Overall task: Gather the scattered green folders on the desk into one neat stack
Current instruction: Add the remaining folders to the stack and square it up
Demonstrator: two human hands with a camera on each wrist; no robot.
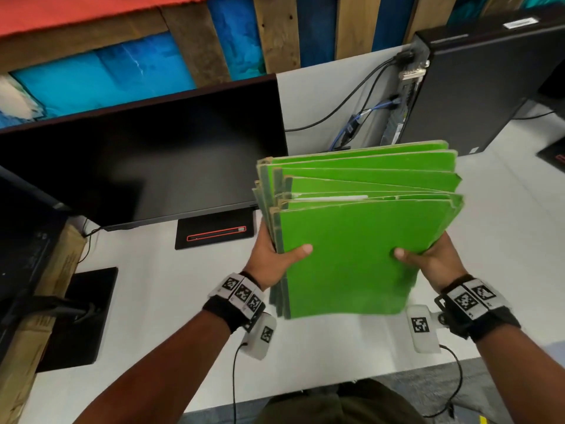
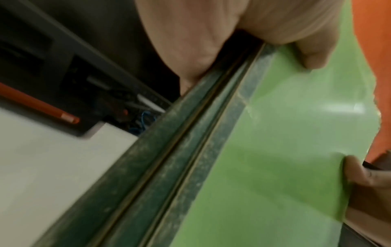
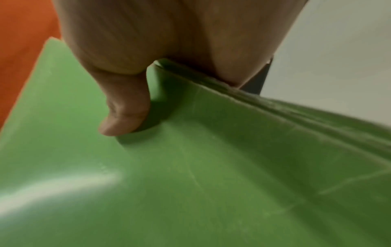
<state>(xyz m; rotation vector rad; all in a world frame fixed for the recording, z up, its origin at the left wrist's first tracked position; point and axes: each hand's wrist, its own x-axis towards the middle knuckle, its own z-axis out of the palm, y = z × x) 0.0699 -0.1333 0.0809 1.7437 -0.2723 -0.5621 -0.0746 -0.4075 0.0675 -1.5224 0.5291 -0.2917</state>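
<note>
Green folders (image 1: 351, 258): one fanned bundle, held above bench (image 1: 171, 301). Left hand (image 1: 272, 258) grip: clasping spine edge. Right hand (image 1: 434, 258) grip: clasping opposite edge.

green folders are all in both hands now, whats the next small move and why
Probably tap the green folders on the desk to square them. The left hand and right hand grip the sides, but the far edges are fanned out unevenly, so the stack isn't neat yet.

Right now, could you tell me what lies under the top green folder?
More green folders fan out beneath the top folder, gripped by left hand and right hand; their contents are covered.
</note>
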